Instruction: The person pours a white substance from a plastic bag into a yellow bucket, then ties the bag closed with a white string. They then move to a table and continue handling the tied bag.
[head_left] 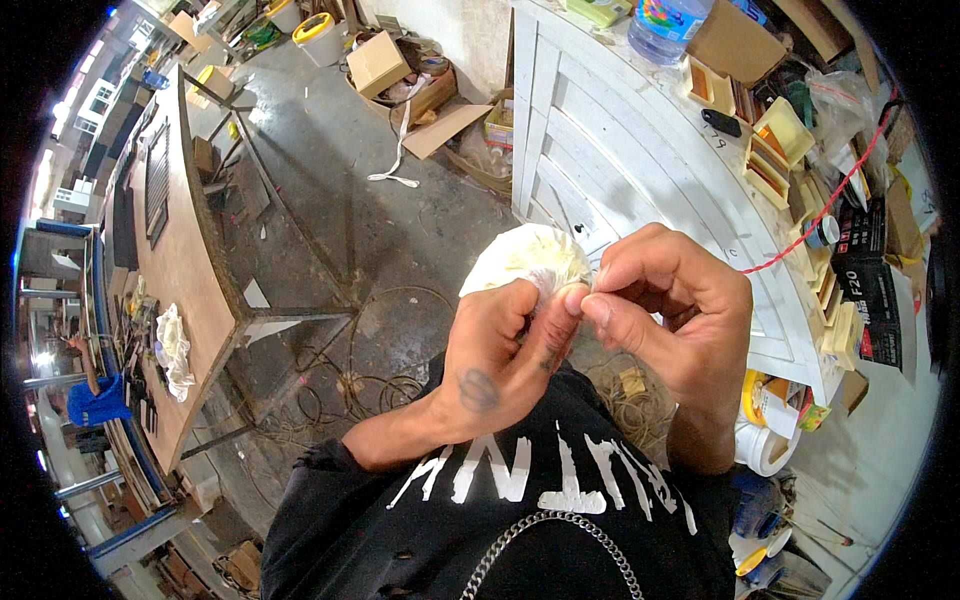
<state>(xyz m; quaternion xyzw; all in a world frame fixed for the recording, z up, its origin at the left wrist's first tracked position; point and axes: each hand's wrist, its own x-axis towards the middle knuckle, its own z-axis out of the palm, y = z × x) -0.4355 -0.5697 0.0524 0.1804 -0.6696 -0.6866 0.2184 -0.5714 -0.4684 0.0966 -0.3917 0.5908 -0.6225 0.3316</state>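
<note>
In front of my chest, my left hand (510, 350) is wrapped round the neck of a rounded, cream-coloured cloth bundle (530, 255). The bundle bulges out above my fingers, its fabric wrinkled and gathered toward the thumb. Close against the left thumb, my right hand (680, 300) is closed in a pinch of thumb and forefinger beside the gathered end. What lies between those right fingertips is too small to make out.
A white panelled door (620, 130) lies to the right, with sandpaper-like pieces in yellow trays (770, 150) and a water bottle (665, 30) along it. At left stands a wooden-topped bench (200, 300) bearing a crumpled cloth (173, 350). Hoses (340, 395) coil on the floor.
</note>
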